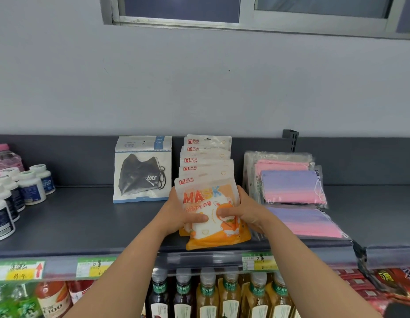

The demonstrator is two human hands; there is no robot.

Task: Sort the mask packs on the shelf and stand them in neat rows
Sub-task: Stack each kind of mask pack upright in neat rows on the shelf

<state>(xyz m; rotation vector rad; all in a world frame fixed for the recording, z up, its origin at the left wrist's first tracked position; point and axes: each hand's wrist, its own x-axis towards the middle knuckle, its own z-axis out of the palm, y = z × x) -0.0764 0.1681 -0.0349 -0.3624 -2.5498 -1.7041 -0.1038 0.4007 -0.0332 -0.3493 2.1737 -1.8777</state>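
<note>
We found the left hand point(180, 212) and right hand point(242, 210) each clasping a side of the front orange-and-white children's mask pack point(211, 203), thumbs pressed on its face. It stood mid-way along the grey metal shelf point(84, 221), heading a leaning row of identical packs point(206, 157), between the black-mask packs point(142, 171) and pink-purple packs point(291, 184).

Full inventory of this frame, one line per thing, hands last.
Orange packs: a row, white and orange, shelf centre, front one held.
Black-mask packs: several, white with blue trim, left of orange packs, upright.
Pink packs: several, pink-purple in clear wrap, right, leaning and flat.
White bottles: several, dark labels, shelf far left.
Shelf: one, dark grey.
Drink bottles: many, lower shelf.
Price tags: three, green-yellow, shelf edge.
Left hand: grip on front orange pack.
Right hand: same pack.
</note>
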